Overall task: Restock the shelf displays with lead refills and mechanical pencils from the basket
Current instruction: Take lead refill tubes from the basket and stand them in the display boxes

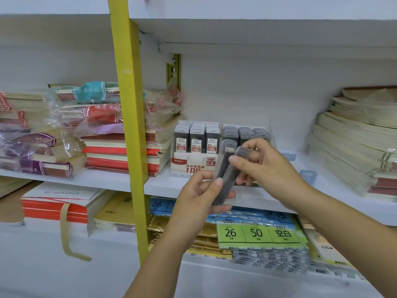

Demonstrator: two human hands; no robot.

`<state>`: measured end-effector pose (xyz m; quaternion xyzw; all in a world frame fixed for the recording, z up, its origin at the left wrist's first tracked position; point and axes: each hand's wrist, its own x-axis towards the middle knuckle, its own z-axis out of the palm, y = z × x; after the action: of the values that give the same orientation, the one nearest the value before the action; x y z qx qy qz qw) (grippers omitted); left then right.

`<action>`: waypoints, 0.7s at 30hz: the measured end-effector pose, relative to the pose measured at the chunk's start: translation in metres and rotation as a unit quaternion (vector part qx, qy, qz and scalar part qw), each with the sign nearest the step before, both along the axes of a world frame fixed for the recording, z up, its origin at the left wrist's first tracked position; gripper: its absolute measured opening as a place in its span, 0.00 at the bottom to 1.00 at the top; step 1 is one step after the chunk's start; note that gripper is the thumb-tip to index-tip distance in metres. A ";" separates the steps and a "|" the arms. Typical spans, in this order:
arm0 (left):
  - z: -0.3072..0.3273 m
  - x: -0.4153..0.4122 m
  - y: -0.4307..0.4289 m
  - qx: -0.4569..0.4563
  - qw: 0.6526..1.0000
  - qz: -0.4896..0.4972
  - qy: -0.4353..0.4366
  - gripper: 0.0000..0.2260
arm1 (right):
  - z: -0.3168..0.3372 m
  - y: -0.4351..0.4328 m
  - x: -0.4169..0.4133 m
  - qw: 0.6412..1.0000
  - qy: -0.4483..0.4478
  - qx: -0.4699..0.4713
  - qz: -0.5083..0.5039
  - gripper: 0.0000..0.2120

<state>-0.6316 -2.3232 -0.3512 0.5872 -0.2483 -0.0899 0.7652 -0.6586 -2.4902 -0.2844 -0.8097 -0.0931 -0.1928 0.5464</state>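
Currently the left hand point(199, 196) grips the lower end of the refill cases point(228, 176), with the thumb across the front face and the fingers curled behind. The right hand point(266, 166) pinches the upper end of the frontmost case between thumb and fingertips. Both hands are therefore closed on the cases, which are held in the air just in front of the shelf point(163, 183). Motion blur hides the exact count. The cases are slim, dark grey, flat-sided boxes with a lighter cap end. They are judged to be light, rigid plastic with smooth faces that slide easily against each other. The leads inside are judged brittle, so avoid dropping or knocking a case. Take hold across the two broad faces near one end, leaving the other end free to enter a slot. Directly behind the grip stand the 0.7 rows point(246, 133), grey cases packed upright; this is the probable destination. To the left of the grip is the 0.5 display point(193, 163), a red-and-white carton whose three columns appear full.
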 end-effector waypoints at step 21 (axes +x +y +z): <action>0.002 0.009 -0.005 -0.005 0.998 0.044 0.037 0.06 | 0.024 -0.038 -0.009 0.998 -0.068 -0.004 -0.017 0.19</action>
<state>-0.6223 -2.3279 -0.3493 0.5900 -0.1943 -0.0759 0.7800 -0.6675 -2.5280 -0.2599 -0.7982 -0.1171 -0.2561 0.5326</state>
